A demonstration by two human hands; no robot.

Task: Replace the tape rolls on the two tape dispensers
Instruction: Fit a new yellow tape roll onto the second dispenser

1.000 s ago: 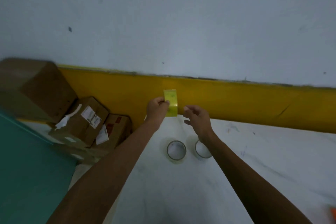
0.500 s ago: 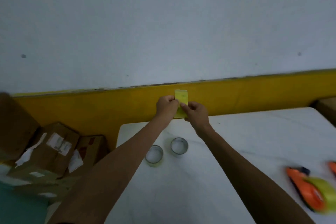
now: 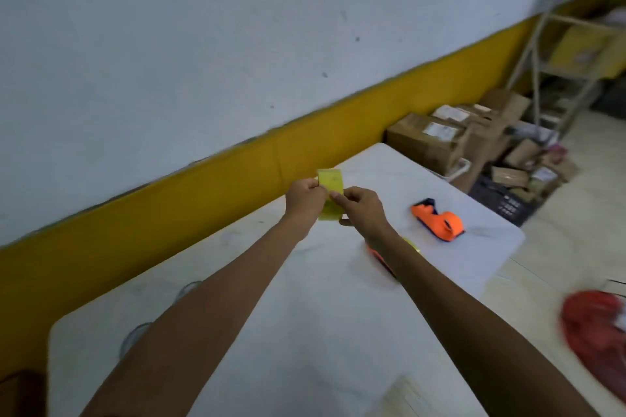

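Note:
I hold a yellow tape roll point(image 3: 331, 193) edge-on above the white table point(image 3: 305, 332), with my left hand point(image 3: 305, 198) pinching its left side and my right hand point(image 3: 362, 210) pinching its right side. An orange tape dispenser point(image 3: 437, 220) lies on the table to the right of my hands. A second orange dispenser point(image 3: 381, 259) with a yellow roll is mostly hidden under my right forearm. Two used clear tape rolls sit on the table's left part, one point(image 3: 135, 337) near the edge and one point(image 3: 188, 288) further in, both partly hidden by my left arm.
A white wall with a yellow band runs behind the table. Cardboard boxes point(image 3: 426, 142) are piled on the floor past the table's far right corner, beside a metal shelf point(image 3: 555, 54). A red bag point(image 3: 596, 325) lies on the floor at the right.
The view has swung to the right, so the dispensers and the right-hand boxes now show. Both hands hold the yellow roll, as half a second ago; a second ago only the left held it.

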